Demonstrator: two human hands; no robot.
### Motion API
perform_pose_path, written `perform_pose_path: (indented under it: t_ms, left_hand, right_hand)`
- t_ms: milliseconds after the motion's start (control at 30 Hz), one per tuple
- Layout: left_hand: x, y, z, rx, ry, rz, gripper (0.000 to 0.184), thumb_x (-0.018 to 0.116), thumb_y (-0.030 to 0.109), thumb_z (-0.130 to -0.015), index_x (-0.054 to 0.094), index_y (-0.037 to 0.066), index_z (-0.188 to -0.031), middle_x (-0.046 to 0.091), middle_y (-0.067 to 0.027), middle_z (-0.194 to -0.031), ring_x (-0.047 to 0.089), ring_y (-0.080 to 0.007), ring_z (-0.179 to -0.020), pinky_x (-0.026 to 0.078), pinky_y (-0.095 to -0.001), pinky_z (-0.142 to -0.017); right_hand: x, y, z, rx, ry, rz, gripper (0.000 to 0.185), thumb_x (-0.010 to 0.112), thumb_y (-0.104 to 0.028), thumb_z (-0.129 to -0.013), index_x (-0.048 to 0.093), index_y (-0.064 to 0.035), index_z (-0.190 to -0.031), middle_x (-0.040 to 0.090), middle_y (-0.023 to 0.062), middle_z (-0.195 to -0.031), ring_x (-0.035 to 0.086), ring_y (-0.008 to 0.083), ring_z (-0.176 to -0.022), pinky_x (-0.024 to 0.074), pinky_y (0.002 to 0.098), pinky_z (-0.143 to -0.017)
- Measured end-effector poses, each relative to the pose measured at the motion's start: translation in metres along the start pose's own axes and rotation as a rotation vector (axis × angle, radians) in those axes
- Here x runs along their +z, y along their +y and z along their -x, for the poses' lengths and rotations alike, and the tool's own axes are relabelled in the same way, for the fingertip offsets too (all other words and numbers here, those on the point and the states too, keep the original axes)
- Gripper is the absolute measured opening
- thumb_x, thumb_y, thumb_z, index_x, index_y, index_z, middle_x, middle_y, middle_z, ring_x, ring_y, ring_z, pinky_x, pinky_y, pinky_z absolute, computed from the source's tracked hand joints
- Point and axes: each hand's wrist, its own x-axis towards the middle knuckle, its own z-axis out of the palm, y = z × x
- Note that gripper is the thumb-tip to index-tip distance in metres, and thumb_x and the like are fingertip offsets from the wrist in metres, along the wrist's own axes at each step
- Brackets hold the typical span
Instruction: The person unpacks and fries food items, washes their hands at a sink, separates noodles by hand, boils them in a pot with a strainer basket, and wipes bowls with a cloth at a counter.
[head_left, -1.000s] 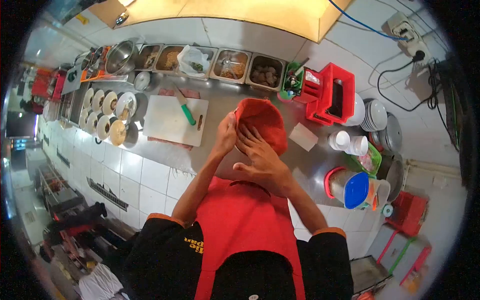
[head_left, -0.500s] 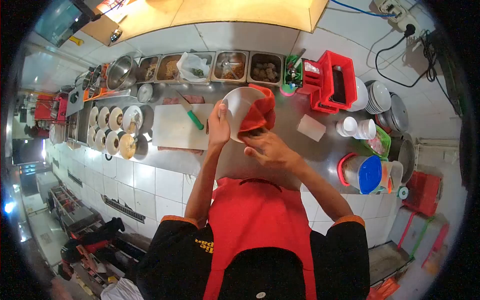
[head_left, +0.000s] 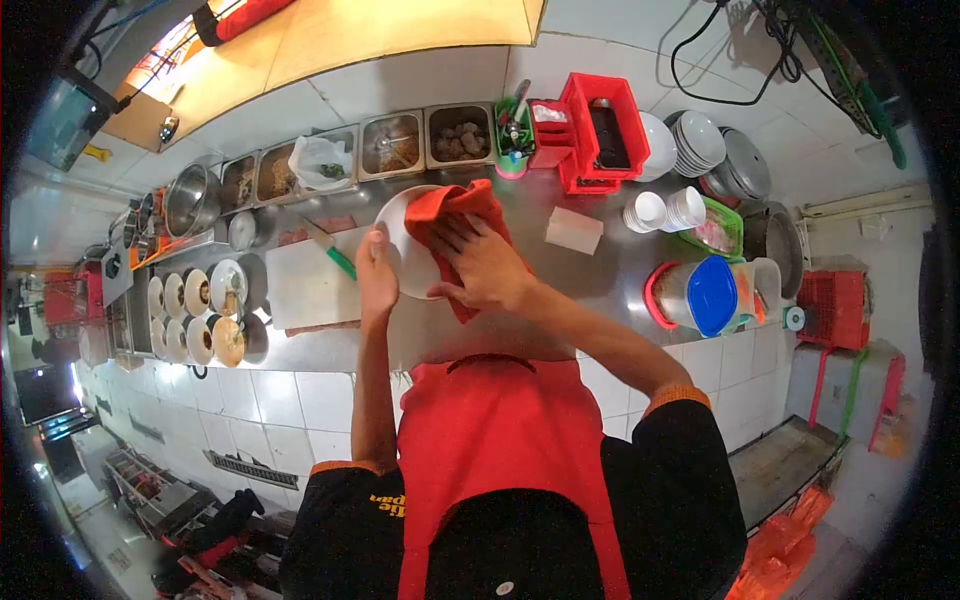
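My left hand [head_left: 378,275] grips the left rim of a white bowl [head_left: 402,240], thumb on top, holding it tilted above the metal counter. A red cloth [head_left: 470,205] is draped over the bowl's right side and hangs past its edge. My right hand [head_left: 488,265] presses the cloth against the bowl, fingers stretched over the fabric and thumb low near the rim. Left of the bowl, a green-handled knife [head_left: 340,262] lies on a white cutting board [head_left: 305,285]. The bowl's underside and part of its inside are hidden.
Metal food pans [head_left: 390,142] line the back wall. At right stand a red bin [head_left: 628,120], stacked plates [head_left: 698,140], small white cups [head_left: 648,210] and a blue-lidded tub [head_left: 712,295]. Filled bowls [head_left: 200,340] sit at left. A white block [head_left: 574,231] lies on the counter [head_left: 560,300].
My right hand has moved up from the bowl's lower edge onto the cloth, which now spreads further down. My left hand keeps its hold. The view has shifted to the right.
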Motion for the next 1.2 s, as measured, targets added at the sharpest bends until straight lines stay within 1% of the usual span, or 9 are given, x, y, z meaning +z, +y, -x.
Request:
perform_pose_path:
  t_ms: [167,400,567,667,800,900,1000,1100,1200]
  left_hand:
    - [0.01,-0.008,-0.004,0.06,0.16,-0.039,0.049,0.04,0.038,-0.104,0.059,-0.005,-0.115,0.064,-0.0156,-0.113,0.056,-0.0221,-0.108,0.041,-0.0345,-0.096]
    - [0.04,0.003,0.003,0.005,-0.017,0.051,0.05,0.036,0.039,-0.105,0.057,-0.003,-0.123,0.065,-0.0185,-0.116,0.059,-0.0282,-0.112,0.042,-0.0343,-0.097]
    - [0.031,0.036,0.003,0.142,-0.143,0.032,0.052,0.035,0.041,-0.105,0.057,-0.002,-0.124,0.065,-0.0186,-0.114,0.06,-0.027,-0.109,0.042,-0.0346,-0.096]
    - [0.022,0.056,0.0,0.262,-0.029,-0.095,0.051,0.035,0.041,-0.105,0.056,-0.002,-0.125,0.065,-0.0185,-0.115,0.059,-0.0262,-0.109,0.042,-0.0346,-0.097]
    - [0.019,0.07,-0.002,0.223,0.097,-0.07,0.051,0.036,0.04,-0.105,0.056,-0.001,-0.126,0.065,-0.0173,-0.112,0.059,-0.0254,-0.107,0.042,-0.0352,-0.096]
    - [0.022,0.06,-0.007,0.187,0.124,-0.059,0.051,0.036,0.041,-0.105,0.056,-0.002,-0.125,0.065,-0.0162,-0.111,0.059,-0.0247,-0.105,0.042,-0.0352,-0.096]
    - [0.015,0.049,-0.008,0.158,0.117,-0.028,0.055,0.036,0.043,-0.105,0.055,-0.003,-0.126,0.063,-0.0162,-0.115,0.057,-0.0246,-0.109,0.04,-0.0351,-0.098]
    - [-0.003,0.037,-0.005,0.057,0.165,0.107,0.063,0.033,0.048,-0.104,0.047,-0.005,-0.134,0.056,-0.0169,-0.127,0.051,-0.0246,-0.118,0.036,-0.0344,-0.103]
    - [-0.018,0.044,-0.002,0.021,0.225,0.195,0.069,0.029,0.053,-0.103,0.042,-0.006,-0.138,0.051,-0.0169,-0.134,0.047,-0.0243,-0.123,0.033,-0.0337,-0.105]
  right_hand:
    - [-0.001,-0.001,0.017,-0.16,-0.382,-0.024,0.066,0.066,-0.025,-0.081,0.046,-0.002,-0.139,0.046,0.0146,-0.145,0.041,0.0272,-0.136,0.0274,0.0447,-0.112]
    - [0.013,-0.006,0.015,-0.197,-0.216,-0.538,0.082,0.074,-0.009,-0.065,0.042,0.0001,-0.14,0.046,0.0137,-0.144,0.04,0.0307,-0.135,0.0272,0.044,-0.114]
    - [0.001,-0.019,0.0,0.088,-0.138,-0.144,0.073,0.067,-0.01,-0.07,0.044,0.0037,-0.137,0.049,0.0241,-0.135,0.044,0.0385,-0.13,0.0248,0.0456,-0.115]
    - [0.021,-0.003,0.005,0.126,0.096,0.392,0.063,0.063,-0.012,-0.072,0.051,0.0033,-0.132,0.056,0.0228,-0.127,0.049,0.0351,-0.125,0.0294,0.0454,-0.113]
    - [0.015,-0.02,0.004,0.204,-0.083,0.578,0.041,0.059,-0.018,-0.079,0.065,-0.0027,-0.117,0.063,0.0166,-0.119,0.056,0.0287,-0.118,0.0365,0.0486,-0.106]
    - [-0.015,-0.033,0.005,0.206,-0.493,0.152,0.033,0.062,-0.013,-0.075,0.07,-0.0034,-0.106,0.069,0.0143,-0.103,0.064,0.0284,-0.104,0.0437,0.0461,-0.099]
    - [-0.037,-0.022,0.028,0.223,-0.067,-0.817,0.028,0.069,-0.009,-0.073,0.071,-0.0041,-0.101,0.071,0.0096,-0.093,0.067,0.0223,-0.096,0.0474,0.0367,-0.094]
    - [-0.081,0.004,0.049,0.595,0.05,-1.06,0.031,0.073,-0.012,-0.083,0.064,-0.0033,-0.112,0.068,0.0074,-0.107,0.063,0.0169,-0.103,0.049,0.0312,-0.09]
    - [-0.074,0.042,0.095,0.78,0.532,-1.677,0.051,0.07,-0.02,-0.089,0.049,-0.0048,-0.133,0.059,0.0102,-0.125,0.057,0.024,-0.115,0.0463,0.0403,-0.1]
